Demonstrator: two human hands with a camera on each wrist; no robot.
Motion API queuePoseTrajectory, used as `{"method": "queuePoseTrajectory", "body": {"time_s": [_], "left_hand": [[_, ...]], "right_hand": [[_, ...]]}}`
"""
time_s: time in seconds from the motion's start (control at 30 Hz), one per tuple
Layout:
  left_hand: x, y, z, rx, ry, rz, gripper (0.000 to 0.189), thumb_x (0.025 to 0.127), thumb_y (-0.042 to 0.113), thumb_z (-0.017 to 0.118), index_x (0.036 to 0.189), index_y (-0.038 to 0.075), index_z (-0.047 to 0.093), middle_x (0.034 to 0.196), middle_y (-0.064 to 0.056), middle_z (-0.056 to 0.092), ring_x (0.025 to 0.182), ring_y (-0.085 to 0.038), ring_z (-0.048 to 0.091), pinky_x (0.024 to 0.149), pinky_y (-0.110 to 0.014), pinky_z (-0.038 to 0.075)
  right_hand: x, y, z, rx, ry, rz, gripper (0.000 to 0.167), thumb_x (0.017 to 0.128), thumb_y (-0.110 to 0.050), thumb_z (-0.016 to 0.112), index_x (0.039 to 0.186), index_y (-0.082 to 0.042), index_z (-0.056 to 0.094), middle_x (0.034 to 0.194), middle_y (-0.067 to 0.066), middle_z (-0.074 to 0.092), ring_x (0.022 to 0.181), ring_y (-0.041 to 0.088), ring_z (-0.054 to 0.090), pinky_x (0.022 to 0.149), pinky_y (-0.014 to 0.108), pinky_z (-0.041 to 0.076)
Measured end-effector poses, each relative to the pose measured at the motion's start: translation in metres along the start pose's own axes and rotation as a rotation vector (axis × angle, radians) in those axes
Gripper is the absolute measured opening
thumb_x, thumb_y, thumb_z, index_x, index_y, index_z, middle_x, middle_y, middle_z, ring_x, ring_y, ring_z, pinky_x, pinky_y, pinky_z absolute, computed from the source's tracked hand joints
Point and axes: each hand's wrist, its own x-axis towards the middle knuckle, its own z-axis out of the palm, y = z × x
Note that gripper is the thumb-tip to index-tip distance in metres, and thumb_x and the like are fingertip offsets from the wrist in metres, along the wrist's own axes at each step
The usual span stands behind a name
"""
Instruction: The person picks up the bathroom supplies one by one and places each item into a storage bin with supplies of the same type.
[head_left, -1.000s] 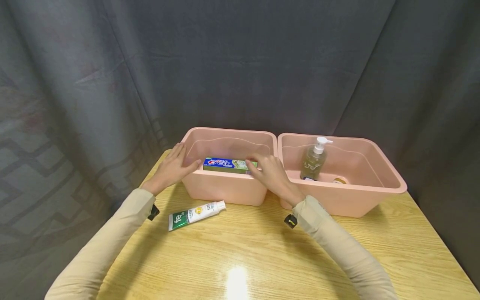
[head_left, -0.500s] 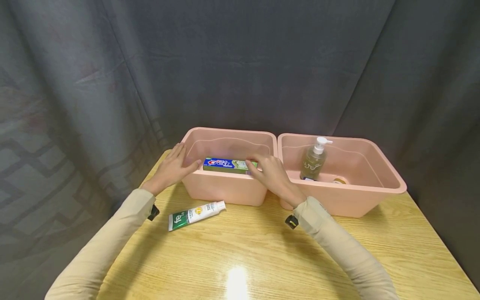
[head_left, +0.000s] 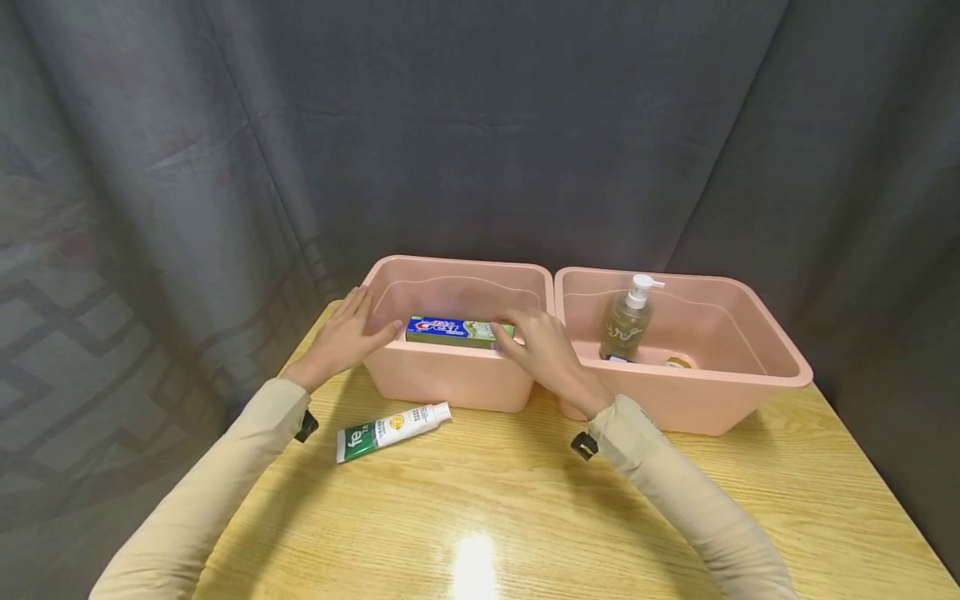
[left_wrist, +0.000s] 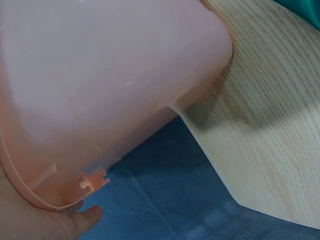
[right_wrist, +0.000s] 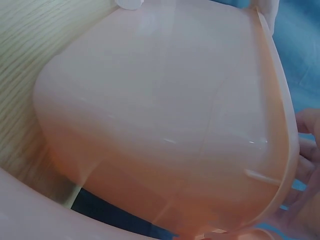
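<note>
My left hand point(head_left: 345, 333) rests over the left rim of a pink bin point(head_left: 450, 375), fingers straight along the side, thumb pointing inward. In the left wrist view that bin's outer wall point(left_wrist: 125, 65) fills much of the picture. A green and blue toothpaste box point(head_left: 450, 329) lies inside the bin, partly hidden by the front rim. My right hand point(head_left: 543, 346) hovers over the bin's right front corner, fingers loosely bent, thumb in front of the box's right end. The right wrist view shows nothing between thumb and fingers. A toothpaste tube point(head_left: 393, 431) lies before the bin.
A second pink bin point(head_left: 675, 396) stands close on the right. Inside it are a pump bottle point(head_left: 626, 325) and a small round item point(head_left: 678, 362), with a dark object partly hidden beside the bottle. A grey curtain point(head_left: 480, 125) hangs behind the wooden table point(head_left: 510, 492).
</note>
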Motion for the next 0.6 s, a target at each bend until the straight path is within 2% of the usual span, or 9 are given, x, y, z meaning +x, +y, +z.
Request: {"method": "queuePoseTrajectory", "body": {"time_s": [0.2,0.43,0.6], "left_hand": [[-0.0002,0.0002,-0.0006,-0.003,-0.007,-0.005,0.100,0.096,0.069,0.037,0.155,-0.005,0.005,0.163,-0.022,0.001,0.150,-0.034,-0.004,0.118,-0.055,0.008],[-0.0007,-0.0004,-0.0005,-0.001,-0.005,-0.007,0.100,0.096,0.069,0.037,0.155,-0.005,0.005,0.163,-0.021,0.001,0.150,-0.034,-0.004,0.118,-0.054,0.008],[-0.0007,-0.0003,-0.0009,-0.001,-0.006,-0.011,0.099,0.096,0.068,0.038,0.155,-0.005,0.005,0.163,-0.021,0.001,0.150,-0.034,-0.004,0.118,-0.055,0.009]], "right_hand": [[-0.0007,-0.0014,-0.0002,0.005,-0.001,-0.005,0.022,0.098,-0.022,0.061,0.106,-0.004,0.073,0.100,0.008,0.073,0.090,0.030,0.068,0.075,0.045,0.053],[-0.0005,-0.0045,-0.0016,0.004,0.011,-0.013,0.024,0.098,-0.023,0.062,0.108,-0.005,0.074,0.103,0.009,0.073,0.094,0.027,0.067,0.080,0.045,0.053],[-0.0008,-0.0076,-0.0029,0.013,0.025,-0.035,0.024,0.098,-0.023,0.062,0.108,-0.004,0.074,0.102,0.009,0.073,0.092,0.027,0.067,0.080,0.045,0.053]]}}
